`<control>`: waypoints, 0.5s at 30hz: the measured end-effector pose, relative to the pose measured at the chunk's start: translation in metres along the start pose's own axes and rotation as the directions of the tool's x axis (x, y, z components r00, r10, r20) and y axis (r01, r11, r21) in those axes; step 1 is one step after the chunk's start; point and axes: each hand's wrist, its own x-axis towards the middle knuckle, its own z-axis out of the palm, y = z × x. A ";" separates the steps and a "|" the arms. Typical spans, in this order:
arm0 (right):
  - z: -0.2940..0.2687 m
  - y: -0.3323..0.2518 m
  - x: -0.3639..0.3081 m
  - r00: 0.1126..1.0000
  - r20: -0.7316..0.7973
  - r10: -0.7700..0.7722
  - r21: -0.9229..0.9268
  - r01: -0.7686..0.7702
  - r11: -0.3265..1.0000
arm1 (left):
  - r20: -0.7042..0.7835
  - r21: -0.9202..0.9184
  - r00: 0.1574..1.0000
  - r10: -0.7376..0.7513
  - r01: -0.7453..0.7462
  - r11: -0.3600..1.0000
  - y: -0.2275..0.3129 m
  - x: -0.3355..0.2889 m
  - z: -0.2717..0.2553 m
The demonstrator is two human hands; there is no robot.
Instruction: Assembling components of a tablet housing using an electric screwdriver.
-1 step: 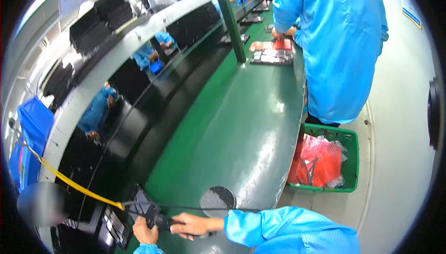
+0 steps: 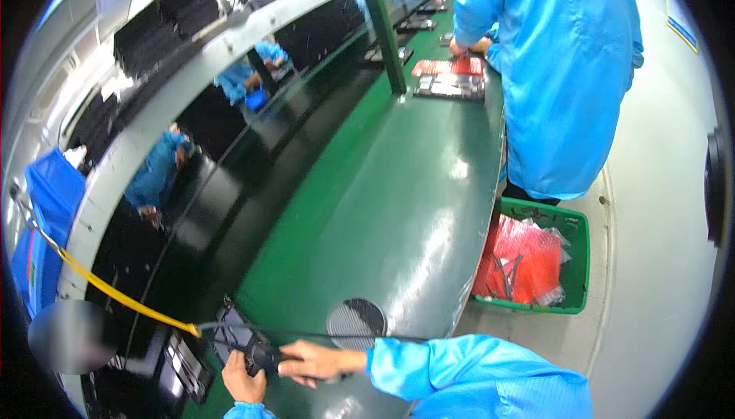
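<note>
Both forearms enter from the lower edge: left hand (image 2: 243, 379) reaches up and forward, thumb and fingers spread about the near side of a black tool (image 2: 262, 355); whether it pinches tight, cannot tell. Right hand (image 2: 310, 362) comes across from the right, back of hand upward, wrist roughly level, fingers curled and clamped on the tool's right side. Tool sits between the two hands, over the near end of a flat dark device (image 2: 228, 336) on the green bench (image 2: 367, 189). Compared with the earlier frame: the gap between the hands looks slightly narrower, and less of the tool shows between them; bench and bin sit a little higher in view (small shift of the head, by the look of it). Right hand on the tool in both frames. Counts: hands, 2; black tool, 1; flat device under it, 1; dark framed panel (image 2: 186, 369) left of the left hand, 1; round ribbed disc (image 2: 357, 322) beyond the right hand, 1; yellow strap (image 2: 126, 299), 1; green bin (image 2: 583, 258) with red bubble wrap (image 2: 528, 262), 1; blue-coated co-worker (image 2: 563, 74) standing near, 1.
</note>
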 end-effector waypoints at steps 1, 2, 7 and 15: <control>-0.002 -0.007 -0.002 1.000 0.005 -0.026 0.018 0.025 1.000 | 0.029 -0.008 0.999 0.012 -0.012 1.000 0.016 -0.015 -0.002; -0.003 -0.012 -0.003 1.000 -0.011 -0.029 -0.027 0.028 0.999 | 0.059 -0.014 0.998 0.012 -0.011 1.000 0.031 -0.032 -0.005; -0.012 -0.033 -0.009 0.957 -0.265 -0.122 -0.293 0.040 0.955 | 0.045 -0.030 0.997 -0.067 0.068 0.997 0.116 -0.079 -0.014; -0.022 -0.026 0.012 0.880 -0.451 -0.147 -0.389 -0.046 0.920 | 0.241 -0.226 0.951 -0.193 0.249 0.942 0.140 -0.117 -0.042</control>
